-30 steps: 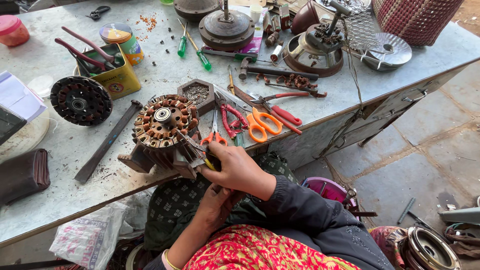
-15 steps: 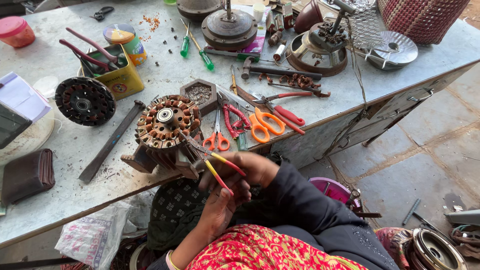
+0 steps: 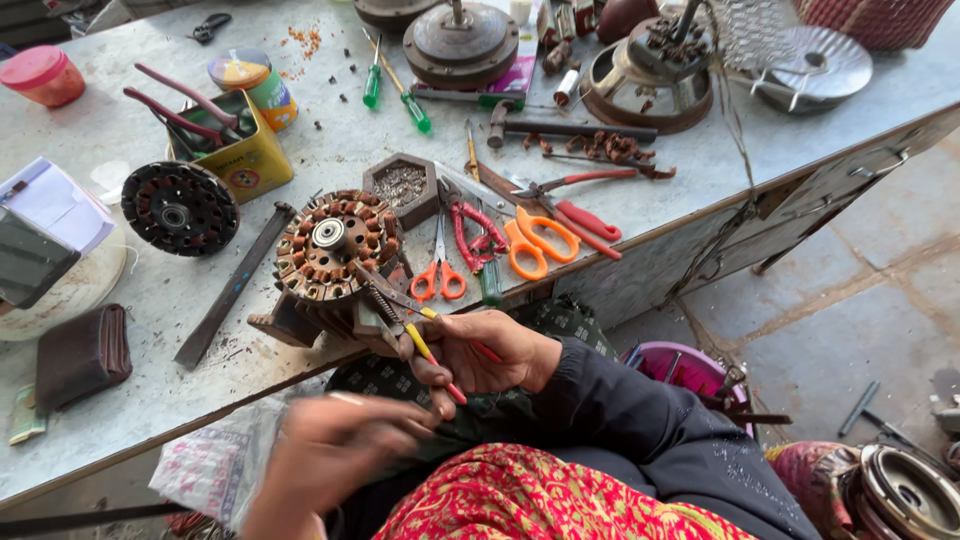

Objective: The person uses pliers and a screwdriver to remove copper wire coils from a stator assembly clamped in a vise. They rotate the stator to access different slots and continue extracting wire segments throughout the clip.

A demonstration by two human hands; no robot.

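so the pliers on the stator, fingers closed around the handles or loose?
Closed. The right hand wraps the red-yellow handles of the pliers, their nose at the stator edge.

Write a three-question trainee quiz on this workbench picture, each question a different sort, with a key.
1. True or false: the right hand holds pliers against the copper-wound stator.
2. What colour are the handles of the large scissors? A) orange B) blue C) black
3. Fill in: the blurred left hand is ___ the table edge, touching no tool.

Key: 1 true; 2 A; 3 below
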